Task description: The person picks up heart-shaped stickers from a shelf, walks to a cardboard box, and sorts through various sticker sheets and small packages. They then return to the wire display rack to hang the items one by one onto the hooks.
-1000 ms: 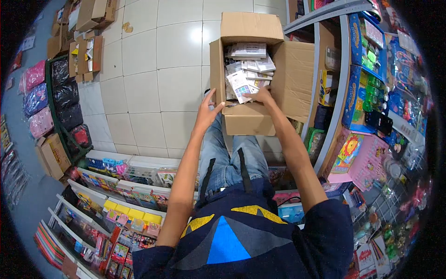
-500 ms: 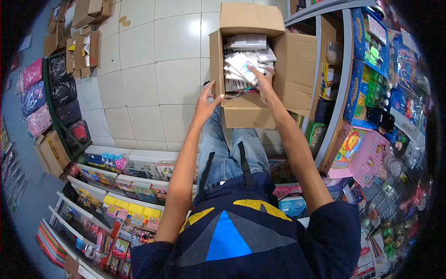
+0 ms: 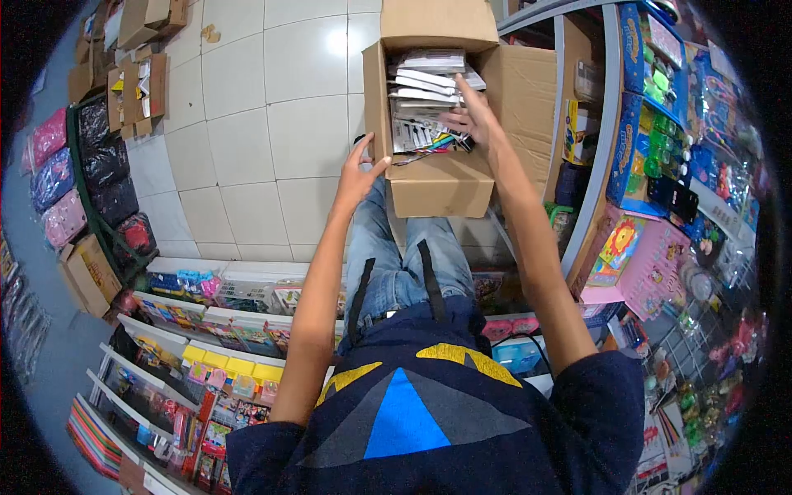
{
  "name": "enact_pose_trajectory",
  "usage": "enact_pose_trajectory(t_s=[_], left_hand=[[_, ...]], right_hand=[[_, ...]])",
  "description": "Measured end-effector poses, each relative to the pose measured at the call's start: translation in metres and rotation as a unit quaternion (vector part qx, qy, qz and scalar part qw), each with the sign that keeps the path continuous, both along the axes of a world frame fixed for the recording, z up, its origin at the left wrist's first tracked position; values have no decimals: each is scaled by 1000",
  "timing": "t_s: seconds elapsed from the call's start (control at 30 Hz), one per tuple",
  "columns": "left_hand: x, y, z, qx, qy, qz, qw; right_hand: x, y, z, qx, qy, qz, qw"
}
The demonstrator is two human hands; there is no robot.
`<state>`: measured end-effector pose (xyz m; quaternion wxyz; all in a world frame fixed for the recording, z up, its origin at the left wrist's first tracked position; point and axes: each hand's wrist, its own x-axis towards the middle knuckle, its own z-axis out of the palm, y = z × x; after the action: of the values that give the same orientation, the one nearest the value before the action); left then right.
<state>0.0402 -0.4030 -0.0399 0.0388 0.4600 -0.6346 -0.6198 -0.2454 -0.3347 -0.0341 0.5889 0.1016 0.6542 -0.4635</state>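
An open cardboard box [image 3: 441, 194] stands in front of my legs with its flaps folded out. My left hand [image 3: 358, 175] holds the near left corner of the box between thumb and fingers. Inside, white flat packs [image 3: 425, 81] lie in an overlapping pile toward the far side. Closer to me are clear-wrapped packs [image 3: 410, 134] and several colourful pen-like sticks [image 3: 439, 145]. Over the right part of the contents is my right hand [image 3: 474, 117], fingers apart and slightly blurred, its index finger by the white packs. No item shows in its grasp.
A metal shelf rack [image 3: 596, 153] stands close on the right, with boxed toys [image 3: 660, 157] beyond it. Low shelves of packaged goods [image 3: 223, 363] lie to the left of my body. Small cartons [image 3: 136, 95] sit at the far left of the tiled floor [image 3: 239, 148].
My right hand has let go of a white pack and its fingers have spread. The white packs now lie farther back, showing more sticks near the front. My left hand stays at the box corner.
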Motion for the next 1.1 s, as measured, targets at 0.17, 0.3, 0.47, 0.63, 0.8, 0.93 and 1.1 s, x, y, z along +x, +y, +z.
enact_pose_trajectory(t_s=[0.17,0.3,0.47,0.63,0.8,0.93,1.1], left_hand=[[-1,0,2,-3,2,9,1000],[-5,0,12,4,-10,8,1000],[-2,0,10,-13,7,11,1000],[-4,1,13,7,-7,29,1000],[-5,-2,17,-3,-13,14,1000],[-4,-5,11,-24,-4,-4,1000],[-6,-5,19,-10,-16,-7,1000]], right_hand=[[48,35,-43,-2,40,-202,979],[68,46,-84,55,-39,-137,988],[74,17,-71,119,164,470,859],[91,-11,-9,18,324,422,847],[73,-27,3,-2,673,369,641],[32,-37,-7,97,575,566,582],[13,-48,1,17,580,566,586]])
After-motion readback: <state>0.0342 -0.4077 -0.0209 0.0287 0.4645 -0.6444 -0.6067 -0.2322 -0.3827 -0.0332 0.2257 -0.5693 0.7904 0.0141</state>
